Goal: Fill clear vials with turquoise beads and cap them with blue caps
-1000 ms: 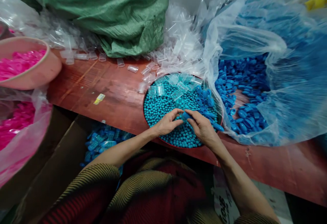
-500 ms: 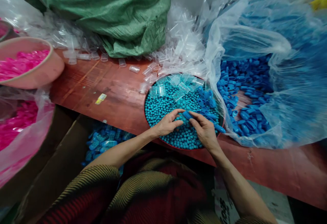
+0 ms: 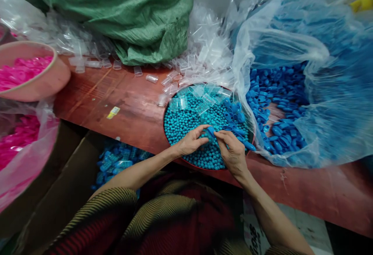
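Observation:
A round red-rimmed tray (image 3: 164,125) holds many small teal balls, with clear plastic cups (image 3: 203,108) and blue caps (image 3: 234,117) on top of them. Over its front half, my right hand (image 3: 232,150) pinches a small blue cap (image 3: 210,131) between thumb and fingers. My left hand (image 3: 192,141) is beside it, fingertips at the cap's left edge; a clear piece seems to be between its thumb and fingers, hard to make out. Both hands hide part of the balls.
An open clear bag (image 3: 244,59) of blue caps lies on the right. Clear cups (image 3: 204,55) are heaped behind the tray beside a green sack (image 3: 140,18). On the left are a pink bowl (image 3: 55,70) and a box (image 3: 68,169) with blue pieces.
My right fingers have shifted on the blue cap, which is now turned differently and sits slightly further left. The whole view has moved slightly.

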Tool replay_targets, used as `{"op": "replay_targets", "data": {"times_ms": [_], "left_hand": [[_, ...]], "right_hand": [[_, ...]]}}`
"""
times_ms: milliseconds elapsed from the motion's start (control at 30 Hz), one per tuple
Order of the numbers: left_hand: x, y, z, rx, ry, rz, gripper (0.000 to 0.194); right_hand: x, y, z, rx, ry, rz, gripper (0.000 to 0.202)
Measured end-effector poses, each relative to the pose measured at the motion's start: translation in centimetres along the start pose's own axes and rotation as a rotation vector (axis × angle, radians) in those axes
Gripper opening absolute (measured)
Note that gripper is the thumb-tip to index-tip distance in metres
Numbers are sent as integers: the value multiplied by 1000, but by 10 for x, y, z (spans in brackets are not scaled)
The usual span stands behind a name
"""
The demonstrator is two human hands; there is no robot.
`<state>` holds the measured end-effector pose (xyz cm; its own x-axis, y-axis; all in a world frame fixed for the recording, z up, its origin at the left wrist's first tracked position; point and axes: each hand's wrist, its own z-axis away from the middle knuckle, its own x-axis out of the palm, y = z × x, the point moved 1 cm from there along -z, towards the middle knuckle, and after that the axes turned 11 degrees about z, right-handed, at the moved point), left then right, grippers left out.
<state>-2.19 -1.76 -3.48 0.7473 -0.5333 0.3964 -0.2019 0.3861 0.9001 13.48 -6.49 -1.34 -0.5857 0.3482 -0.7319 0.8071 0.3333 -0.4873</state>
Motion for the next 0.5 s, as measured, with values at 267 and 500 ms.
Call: {"op": "replay_targets", "data": {"times_ms": [267,500], "left_hand": [[-1,4,3,15,9,-41,53],[0,5,2,1,16,-26,41]], "right_hand": [[-4,4,-5,48,-173,-8,23],[-6,9,-9,-18,-244,-108,24]]}}
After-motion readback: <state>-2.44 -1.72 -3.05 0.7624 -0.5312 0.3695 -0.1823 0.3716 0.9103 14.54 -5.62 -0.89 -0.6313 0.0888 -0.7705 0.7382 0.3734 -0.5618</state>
